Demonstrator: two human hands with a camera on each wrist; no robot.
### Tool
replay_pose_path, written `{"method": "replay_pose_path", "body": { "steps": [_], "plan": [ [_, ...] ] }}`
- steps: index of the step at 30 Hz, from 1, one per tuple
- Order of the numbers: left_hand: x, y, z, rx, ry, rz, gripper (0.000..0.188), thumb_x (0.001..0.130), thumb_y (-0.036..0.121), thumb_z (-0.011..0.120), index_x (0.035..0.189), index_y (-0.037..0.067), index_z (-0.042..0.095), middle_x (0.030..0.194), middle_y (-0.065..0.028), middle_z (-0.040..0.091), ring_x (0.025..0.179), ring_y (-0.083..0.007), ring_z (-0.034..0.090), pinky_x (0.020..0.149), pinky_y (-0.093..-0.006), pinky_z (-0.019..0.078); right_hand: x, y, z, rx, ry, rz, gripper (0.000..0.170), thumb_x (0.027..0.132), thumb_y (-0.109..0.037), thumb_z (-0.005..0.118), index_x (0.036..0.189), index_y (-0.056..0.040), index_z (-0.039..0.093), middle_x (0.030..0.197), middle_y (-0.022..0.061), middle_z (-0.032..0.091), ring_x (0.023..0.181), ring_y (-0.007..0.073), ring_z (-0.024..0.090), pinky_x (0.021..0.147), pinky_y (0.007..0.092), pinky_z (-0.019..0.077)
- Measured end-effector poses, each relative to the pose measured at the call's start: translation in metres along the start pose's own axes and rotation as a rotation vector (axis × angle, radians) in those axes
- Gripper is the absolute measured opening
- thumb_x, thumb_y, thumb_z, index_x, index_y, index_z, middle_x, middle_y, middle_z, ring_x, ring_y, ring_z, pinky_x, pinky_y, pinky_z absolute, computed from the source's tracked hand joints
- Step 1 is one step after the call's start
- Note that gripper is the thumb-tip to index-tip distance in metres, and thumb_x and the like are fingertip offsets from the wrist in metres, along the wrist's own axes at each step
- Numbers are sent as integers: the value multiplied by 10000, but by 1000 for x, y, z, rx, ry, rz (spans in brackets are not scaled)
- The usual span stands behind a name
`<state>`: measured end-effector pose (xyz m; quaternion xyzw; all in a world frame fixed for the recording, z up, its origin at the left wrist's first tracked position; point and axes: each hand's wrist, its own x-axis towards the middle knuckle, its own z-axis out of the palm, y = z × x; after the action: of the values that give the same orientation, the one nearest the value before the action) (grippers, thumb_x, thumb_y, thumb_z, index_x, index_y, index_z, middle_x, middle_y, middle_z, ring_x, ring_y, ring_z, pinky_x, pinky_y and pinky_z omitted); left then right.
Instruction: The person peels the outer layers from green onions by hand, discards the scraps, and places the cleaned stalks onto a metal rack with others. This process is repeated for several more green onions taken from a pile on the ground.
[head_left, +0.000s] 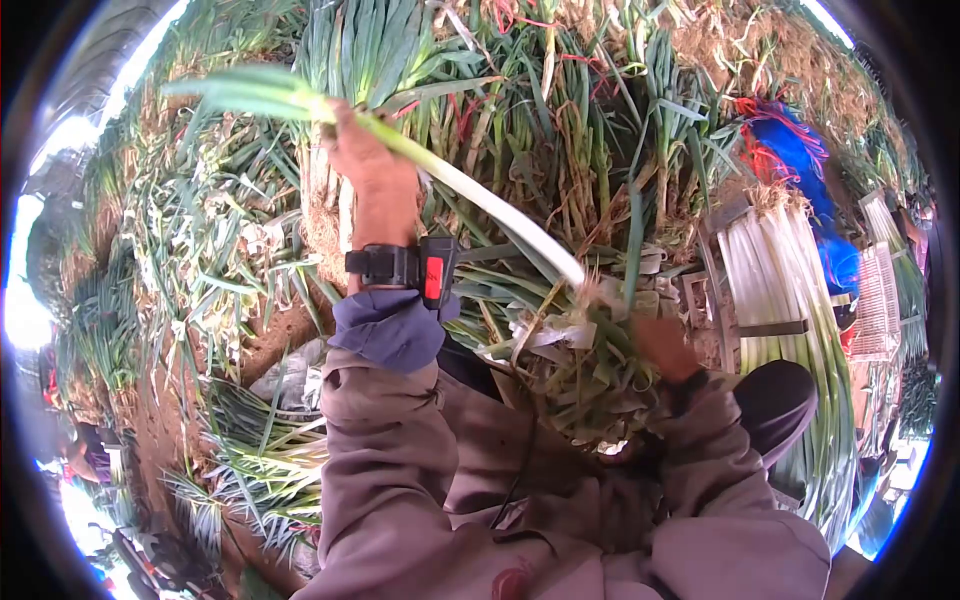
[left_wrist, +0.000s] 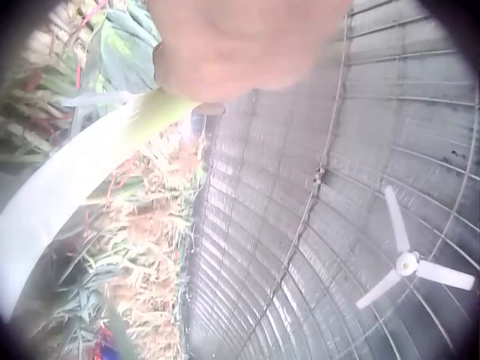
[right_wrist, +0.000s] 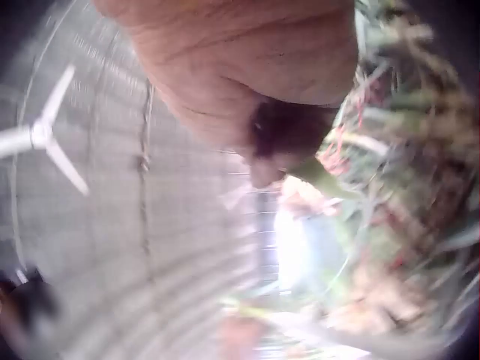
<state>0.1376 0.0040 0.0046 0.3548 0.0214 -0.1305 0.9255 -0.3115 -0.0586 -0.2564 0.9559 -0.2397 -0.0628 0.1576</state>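
The fingers of my left hand (head_left: 375, 190) are clamped round a single leek (head_left: 490, 205), gripping it where the green leaves meet the pale stem. It slants across in front of me: its leafy top points to the upper left, and its white shaft runs down to the right, the root end near my right hand (head_left: 662, 345). That hand is low over a heap of loose leaves (head_left: 590, 385) between my sleeves; it is partly hidden and blurred, so I cannot tell whether its fingers are apart or holding something. A black strap (head_left: 375, 265) circles my left wrist, above a bunched blue cuff (head_left: 390, 325). To my right lies a thick row of white-stemmed leeks (head_left: 775, 270), roots at the far end and green leaves toward me, with a dark band across them. A bright blue bundle (head_left: 800, 160) lies just beyond it. Ahead of me, bunches of unpeeled leeks (head_left: 570, 150) stand packed together, and scattered leaf scraps (head_left: 225, 200) spread on my left. More green-topped leeks (head_left: 270, 455) lie at the lower left. The left wrist view also catches a three-bladed ceiling fan (left_wrist: 406, 264) under a ribbed grey roof (left_wrist: 300, 157).
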Motion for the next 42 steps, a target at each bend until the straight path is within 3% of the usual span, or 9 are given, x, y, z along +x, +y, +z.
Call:
{"method": "replay_pose_path", "body": {
  "steps": [2, 6, 10, 15, 20, 24, 29, 36, 42],
  "plan": [
    [6, 5, -4, -20, 43, 73, 331, 998, 273, 610, 1222, 86, 454, 911, -81, 552, 777, -202, 571, 715, -319, 542, -6, -25, -60, 112, -333, 1, 228, 895, -232, 622, 1056, -70, 633, 963, 92, 667, 792, 283, 698, 619, 370, 547],
    [13, -6, -8, -110, -8, 31, 289, 1025, 268, 568, 1178, 59, 440, 927, -89, 555, 773, -222, 584, 737, -357, 551, 29, -39, -153, 636, 62, 92, 323, 912, -271, 683, 1165, -73, 647, 1067, 142, 697, 829, 355, 696, 673, 381, 559],
    [-19, -33, -4, -257, -237, -146, 273, 1031, 223, 558, 1197, 46, 434, 979, -138, 575, 841, -273, 635, 827, -418, 587, 93, -35, -236, 1660, 70, 435, 496, 929, -272, 720, 1309, 3, 559, 1157, 132, 660, 832, 173, 680, 658, 324, 551],
    [-72, -60, 2, -169, -412, -372, 370, 959, 125, 667, 1275, 83, 480, 1173, -115, 620, 1090, -317, 647, 964, -424, 564, 167, -27, -239, 2288, 487, 159, 484, 993, -311, 634, 1327, 16, 505, 1142, 86, 631, 901, 127, 639, 776, 309, 524],
    [-50, -53, -3, -210, -432, -418, 462, 925, 75, 700, 1328, 87, 475, 1240, -87, 624, 1175, -307, 620, 1037, -427, 526, 144, -62, -146, 494, 625, -293, 239, 849, -42, 586, 1076, -89, 643, 820, 117, 641, 617, 291, 643, 520, 365, 514],
    [-48, -42, -6, -211, -413, -357, 397, 915, 83, 714, 1235, 4, 493, 1249, -132, 600, 1184, -304, 620, 1044, -364, 532, 98, -56, -99, 465, -207, -511, 357, 879, -189, 636, 1225, -100, 631, 928, 123, 678, 736, 332, 683, 658, 441, 539],
    [-61, -38, -3, -222, -459, -382, 393, 915, 80, 714, 1242, 6, 509, 1257, -136, 593, 1220, -292, 591, 1072, -367, 507, 104, -26, -179, 1363, 72, -7, 658, 907, -377, 722, 1404, -5, 503, 1358, 275, 555, 1103, 330, 660, 878, 358, 542],
    [-123, -91, -6, 193, -936, -650, 452, 1020, 286, 581, 1430, 117, 493, 1227, -10, 630, 1015, -167, 573, 885, -321, 449, 150, -1, -261, 2726, 678, 508, 322, 988, -346, 641, 979, -24, 637, 849, 51, 674, 703, 108, 618, 635, 251, 509],
    [-161, -92, 12, 290, -1058, -726, 394, 1014, 267, 596, 1347, 64, 544, 1125, -94, 678, 1000, -210, 661, 915, -340, 518, 63, 119, -267, 1910, 1271, 594, 255, 979, -262, 607, 838, -63, 681, 705, 34, 665, 554, 118, 542, 536, 282, 410]
  ]
}}
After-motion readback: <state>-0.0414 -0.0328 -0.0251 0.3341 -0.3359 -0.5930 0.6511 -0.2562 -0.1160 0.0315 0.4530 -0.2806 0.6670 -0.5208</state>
